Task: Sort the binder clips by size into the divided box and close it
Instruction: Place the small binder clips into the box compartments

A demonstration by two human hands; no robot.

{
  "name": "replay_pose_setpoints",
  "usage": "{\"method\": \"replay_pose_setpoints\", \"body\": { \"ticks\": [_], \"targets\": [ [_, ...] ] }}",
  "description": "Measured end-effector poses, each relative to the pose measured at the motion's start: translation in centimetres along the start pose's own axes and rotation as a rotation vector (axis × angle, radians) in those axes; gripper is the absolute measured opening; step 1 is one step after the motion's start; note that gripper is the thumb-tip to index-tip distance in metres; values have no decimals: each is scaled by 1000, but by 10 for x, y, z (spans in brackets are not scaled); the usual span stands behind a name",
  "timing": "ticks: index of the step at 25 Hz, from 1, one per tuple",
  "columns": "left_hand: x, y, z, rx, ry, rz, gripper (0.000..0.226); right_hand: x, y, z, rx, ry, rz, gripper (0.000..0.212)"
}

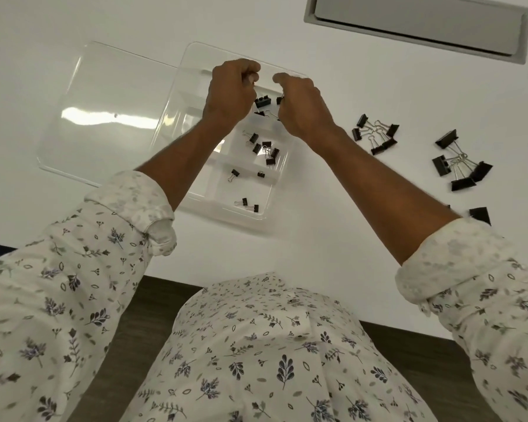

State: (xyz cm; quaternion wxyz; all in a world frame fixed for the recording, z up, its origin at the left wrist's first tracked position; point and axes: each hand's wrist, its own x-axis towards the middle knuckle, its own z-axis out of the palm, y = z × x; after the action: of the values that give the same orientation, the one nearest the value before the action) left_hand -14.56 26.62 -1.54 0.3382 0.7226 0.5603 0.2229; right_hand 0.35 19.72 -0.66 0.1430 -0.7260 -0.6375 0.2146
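Hands: both were over the far compartment of the divided box. The left hand had its fingers curled tight, but I could not tell whether it pinched anything. The right hand gripped a black clip that peeked out at its fingertips.
Clips in the box: another clip lay between the hands, a small cluster sat in the next compartment, and the tiny clips were scattered in the nearest ones.
Clips left to sort: the medium pile and the large pile lay on the table, right of the box. One more big clip was half hidden by the right sleeve.
Handling: these were probably light, stiff steel with a strong spring. The black body looked the best place to take hold, since the wire handles seemed likely to swing and tangle in the piles.
Lid: the clear lid lay open flat to the left — likely thin, slick plastic that would flex when swung over.
In the way: both forearms crossed above the box and hid some compartments.
Nearby: a grey recessed hatch sat in the table beyond, well apart.
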Motion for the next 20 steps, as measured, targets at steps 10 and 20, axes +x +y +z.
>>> {"method": "replay_pose_setpoints", "body": {
  "ticks": [10,20],
  "targets": [
    [-21,15,16,-15,-28,171,32,-28,15,-15,47,220,18,44],
    [-63,58,82,31,-156,439,32,-113,113,-9,60,410,174,32]
  ]
}}
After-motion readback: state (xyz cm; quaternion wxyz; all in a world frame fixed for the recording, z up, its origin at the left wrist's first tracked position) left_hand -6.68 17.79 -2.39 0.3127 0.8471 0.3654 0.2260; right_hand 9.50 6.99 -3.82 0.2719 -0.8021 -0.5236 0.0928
